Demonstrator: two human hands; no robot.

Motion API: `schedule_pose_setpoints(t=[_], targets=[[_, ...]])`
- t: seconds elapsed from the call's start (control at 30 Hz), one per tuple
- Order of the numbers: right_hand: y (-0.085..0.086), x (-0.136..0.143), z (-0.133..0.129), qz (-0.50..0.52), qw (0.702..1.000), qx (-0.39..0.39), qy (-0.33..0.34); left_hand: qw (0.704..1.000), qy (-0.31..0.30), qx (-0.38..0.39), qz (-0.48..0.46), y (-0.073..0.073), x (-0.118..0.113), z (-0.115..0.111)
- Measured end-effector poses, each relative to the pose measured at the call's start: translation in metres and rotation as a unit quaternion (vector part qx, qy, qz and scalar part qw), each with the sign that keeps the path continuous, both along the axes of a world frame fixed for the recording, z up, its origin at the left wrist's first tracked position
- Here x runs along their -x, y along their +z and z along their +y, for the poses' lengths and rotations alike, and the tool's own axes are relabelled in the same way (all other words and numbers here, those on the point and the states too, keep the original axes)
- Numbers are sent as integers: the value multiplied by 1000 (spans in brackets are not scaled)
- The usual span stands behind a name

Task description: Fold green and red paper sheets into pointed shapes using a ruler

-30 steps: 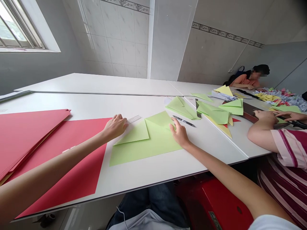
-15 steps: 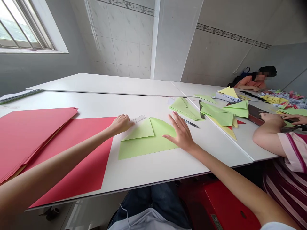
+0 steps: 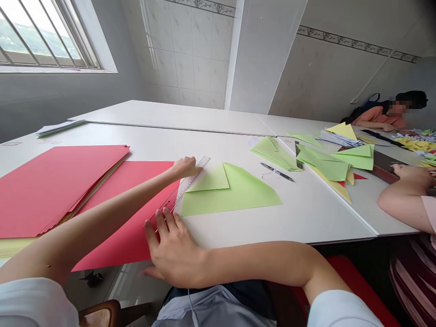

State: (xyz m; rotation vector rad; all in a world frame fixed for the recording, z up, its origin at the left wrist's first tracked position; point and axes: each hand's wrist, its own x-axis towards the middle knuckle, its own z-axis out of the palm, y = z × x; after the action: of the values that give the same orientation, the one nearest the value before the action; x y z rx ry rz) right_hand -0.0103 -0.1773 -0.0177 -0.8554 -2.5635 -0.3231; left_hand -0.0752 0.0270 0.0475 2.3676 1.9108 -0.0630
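A clear ruler [image 3: 184, 185] lies slantwise between the red sheet [image 3: 136, 200] and the folded green paper [image 3: 235, 195]. My left hand [image 3: 185, 167] is closed on its far part, fingers bent. My right hand [image 3: 175, 247] is at the ruler's near end by the table edge, fingers spread over the red sheet, thumb below the edge. The green paper has a triangular flap folded over on its left side. A black pen [image 3: 276, 171] lies to its right.
A stack of red sheets [image 3: 64, 186] lies at the left. Green and yellow folded papers [image 3: 322, 161] lie at the right, near a co-worker's arm [image 3: 402, 190]. Another person [image 3: 384, 118] leans on the table farther back. A wooden stool [image 3: 102, 313] stands below.
My right hand has moved from the green paper leftward and down to the red sheet. The ruler now shows at more length, along the red sheet's edge. The view has shifted left.
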Motion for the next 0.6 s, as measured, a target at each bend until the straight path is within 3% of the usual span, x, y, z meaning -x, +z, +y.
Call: schedule_pose_setpoints(t=[0.13,0.3,0.43,0.6], targets=[[-9,-6,2,4,999,-50,-5,998,-37,-55,-18,-7,14,-7],[-9,-23,5,38,996,-75,29,986,-42,-161,-29,-23,52,-17],[-8,-20,4,67,996,-56,27,982,-56,-179,-28,-32,71,-14],[-9,-28,-2,129,991,-20,38,980,-85,-179,-28,-36,78,1]])
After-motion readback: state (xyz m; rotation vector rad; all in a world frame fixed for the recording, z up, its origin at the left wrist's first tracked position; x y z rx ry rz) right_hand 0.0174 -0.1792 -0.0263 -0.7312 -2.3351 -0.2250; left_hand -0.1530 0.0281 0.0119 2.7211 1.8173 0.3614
